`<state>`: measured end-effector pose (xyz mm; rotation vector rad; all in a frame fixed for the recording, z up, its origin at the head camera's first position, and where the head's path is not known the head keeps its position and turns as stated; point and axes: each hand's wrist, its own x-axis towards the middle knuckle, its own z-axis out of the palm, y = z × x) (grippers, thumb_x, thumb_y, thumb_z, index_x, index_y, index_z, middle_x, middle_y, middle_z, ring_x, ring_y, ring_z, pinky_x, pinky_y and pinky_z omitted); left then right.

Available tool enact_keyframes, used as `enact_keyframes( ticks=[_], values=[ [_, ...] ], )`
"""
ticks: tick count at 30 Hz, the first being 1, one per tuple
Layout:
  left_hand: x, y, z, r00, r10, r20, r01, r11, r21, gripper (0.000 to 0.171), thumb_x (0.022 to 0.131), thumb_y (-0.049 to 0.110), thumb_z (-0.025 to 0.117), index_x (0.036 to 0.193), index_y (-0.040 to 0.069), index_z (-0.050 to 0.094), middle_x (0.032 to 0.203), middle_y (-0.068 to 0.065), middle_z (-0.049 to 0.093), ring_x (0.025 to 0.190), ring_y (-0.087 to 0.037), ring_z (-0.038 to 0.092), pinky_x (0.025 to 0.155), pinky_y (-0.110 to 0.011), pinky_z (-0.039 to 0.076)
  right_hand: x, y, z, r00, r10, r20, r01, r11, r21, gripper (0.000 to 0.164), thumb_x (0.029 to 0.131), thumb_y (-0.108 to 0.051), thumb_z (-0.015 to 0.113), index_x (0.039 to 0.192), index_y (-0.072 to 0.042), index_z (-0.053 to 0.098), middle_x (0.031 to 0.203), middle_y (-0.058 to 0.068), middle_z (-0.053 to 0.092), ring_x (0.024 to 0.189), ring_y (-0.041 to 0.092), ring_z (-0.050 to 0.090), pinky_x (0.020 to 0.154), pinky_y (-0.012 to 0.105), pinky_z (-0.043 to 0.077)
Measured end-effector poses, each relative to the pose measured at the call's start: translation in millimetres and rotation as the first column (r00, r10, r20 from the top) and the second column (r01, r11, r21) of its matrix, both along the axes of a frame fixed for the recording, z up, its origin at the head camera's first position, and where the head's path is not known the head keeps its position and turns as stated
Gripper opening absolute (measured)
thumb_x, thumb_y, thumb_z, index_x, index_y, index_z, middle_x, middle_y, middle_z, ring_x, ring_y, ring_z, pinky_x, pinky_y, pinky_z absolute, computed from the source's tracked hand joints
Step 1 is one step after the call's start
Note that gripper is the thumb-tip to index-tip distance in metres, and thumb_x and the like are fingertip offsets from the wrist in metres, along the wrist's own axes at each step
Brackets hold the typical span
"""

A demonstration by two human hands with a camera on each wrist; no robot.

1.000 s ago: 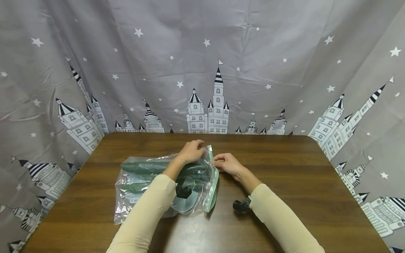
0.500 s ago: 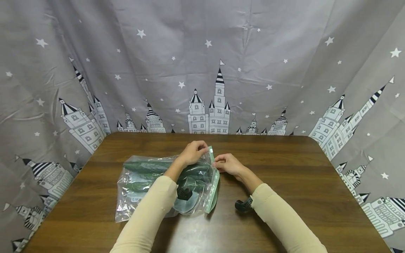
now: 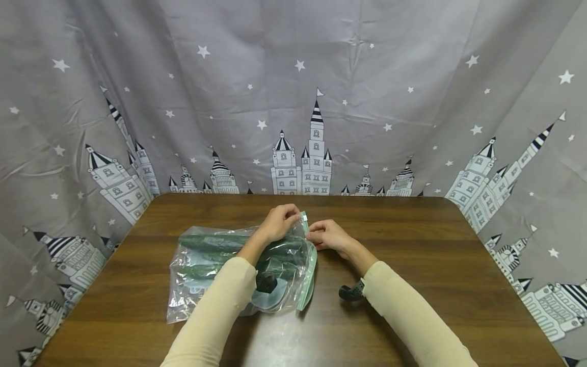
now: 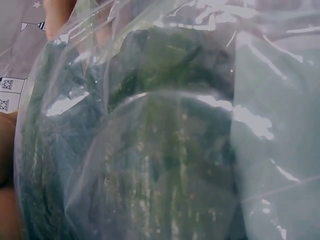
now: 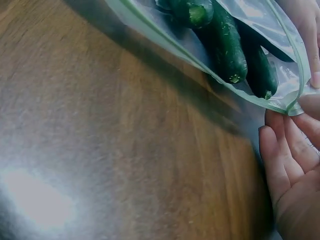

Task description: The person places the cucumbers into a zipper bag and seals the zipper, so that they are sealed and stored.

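Observation:
A clear zip bag (image 3: 192, 295) with a green zip strip lies flat on the table, its mouth toward the right. Several dark green cucumbers (image 5: 227, 50) are inside; their ends show through the gaping mouth in the right wrist view. My left hand (image 3: 276, 224) pinches the bag's edge near the far corner of the strip. With thumb and fingers, my right hand (image 3: 331, 237) pinches the green zip strip (image 5: 287, 111) a little nearer to me, where its two sides meet. Blurred plastic and cucumbers (image 4: 165, 150) fill the left wrist view.
The brown wooden table (image 3: 412, 244) extends to the right of the bag and in front of it. A grey curtain (image 3: 367, 102) printed with castles and stars hangs behind and at both sides. Black wrist devices (image 3: 351, 292) hang under the sleeves.
My left hand has shifted slightly to the right, closer to the zip strip. The right hand keeps its pinch on the strip, and the bag lies nearly as before.

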<state>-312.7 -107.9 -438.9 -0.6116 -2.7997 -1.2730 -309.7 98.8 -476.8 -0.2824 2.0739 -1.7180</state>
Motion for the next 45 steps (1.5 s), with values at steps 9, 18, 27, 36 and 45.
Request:
enact_keyframes(
  ticks=[9,18,27,36,45],
  values=[
    [0.0,1.9,-1.7,1.0,0.004,-0.02,-0.004,1.0,0.0,0.008,0.102,0.008,0.064,0.097,0.005,0.069,0.085,-0.002,0.064,0.077,-0.018,0.054,0.069,-0.033,0.046,-5.9,-10.1,10.2,0.991,-0.116,-0.064,0.111,0.991,-0.074,0.029,0.107,-0.02,0.06,0.12,0.003,0.07,0.097,0.009,0.07,0.081,0.016,0.069,0.073,0.03,0.061],
    [0.5,1.5,0.4,0.999,0.002,0.041,-0.003,1.0,0.026,0.01,0.104,0.009,0.061,0.098,0.006,0.068,0.088,-0.003,0.063,0.079,-0.019,0.054,0.071,-0.034,0.046,-1.2,-8.8,4.7,0.991,-0.085,-0.108,0.081,0.996,-0.039,0.03,0.108,-0.015,0.057,0.123,0.007,0.069,0.106,0.01,0.07,0.09,0.016,0.066,0.078,0.033,0.061],
    [-3.2,4.1,1.3,1.0,0.014,0.01,-0.015,0.999,0.037,0.009,0.104,0.01,0.061,0.099,0.006,0.067,0.089,-0.004,0.064,0.081,-0.019,0.055,0.073,-0.035,0.047,11.0,-1.0,1.2,0.995,-0.068,-0.07,0.068,0.998,-0.006,0.029,0.108,-0.014,0.056,0.122,0.008,0.069,0.103,0.009,0.07,0.088,0.016,0.066,0.075,0.029,0.061],
    [-7.4,3.0,4.0,0.999,0.047,0.022,-0.046,0.999,-0.024,0.011,0.104,0.011,0.061,0.099,0.005,0.069,0.085,-0.004,0.063,0.077,-0.02,0.055,0.07,-0.035,0.047,20.9,-4.9,-1.8,0.998,-0.053,-0.034,0.053,0.999,0.002,0.026,0.107,-0.01,0.055,0.114,0.009,0.071,0.1,0.008,0.07,0.086,0.014,0.065,0.073,0.03,0.062],
    [-12.7,5.7,13.6,0.99,0.144,0.008,-0.143,0.988,-0.05,0.01,0.102,0.009,0.063,0.097,0.004,0.069,0.083,-0.005,0.063,0.08,-0.023,0.057,0.074,-0.039,0.048,26.5,-3.1,-3.0,0.999,-0.045,0.009,0.045,0.999,-0.002,0.025,0.106,-0.009,0.058,0.113,0.011,0.07,0.091,0.008,0.064,0.076,0.015,0.062,0.068,0.027,0.062]
  ],
)
